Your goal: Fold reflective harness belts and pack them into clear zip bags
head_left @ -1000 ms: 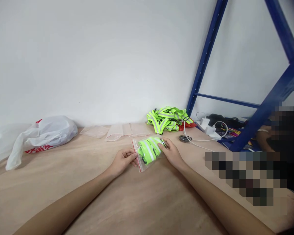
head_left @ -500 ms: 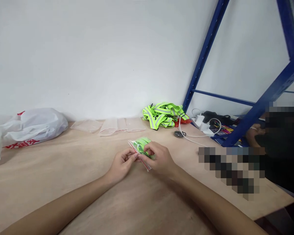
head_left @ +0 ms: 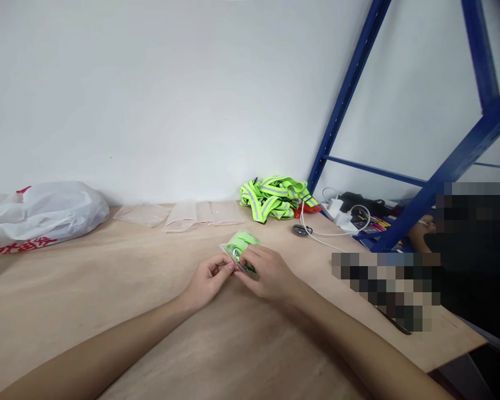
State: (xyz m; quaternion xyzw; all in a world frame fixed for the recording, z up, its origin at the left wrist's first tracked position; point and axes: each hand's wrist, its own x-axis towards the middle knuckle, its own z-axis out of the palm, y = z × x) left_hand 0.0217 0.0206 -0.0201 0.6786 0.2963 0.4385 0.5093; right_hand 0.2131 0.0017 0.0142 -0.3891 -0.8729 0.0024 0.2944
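A clear zip bag (head_left: 226,249) with a red seal line is between my hands over the table. Inside it lies a rolled neon-green reflective strap (head_left: 242,242). My left hand (head_left: 211,278) pinches the bag's sealing edge between thumb and fingers. My right hand (head_left: 269,272) is closed on the bag's right side, its curled fingers covering part of the strap. Behind them, against the wall, sits a tangled heap of neon-green and grey reflective straps (head_left: 275,194).
Flat clear bags (head_left: 183,215) lie along the wall. A white plastic bag (head_left: 66,211) with red print stands at the left. Right of the straps are a dark round object (head_left: 301,230), white cables and plugs (head_left: 344,222), and a blue rack (head_left: 433,189). A person sits at the far right.
My right fingers have shifted along the bag's sealing edge and cover its lower corner. The bag has turned slightly, showing more of the coiled strap. The view has moved a little to the right.
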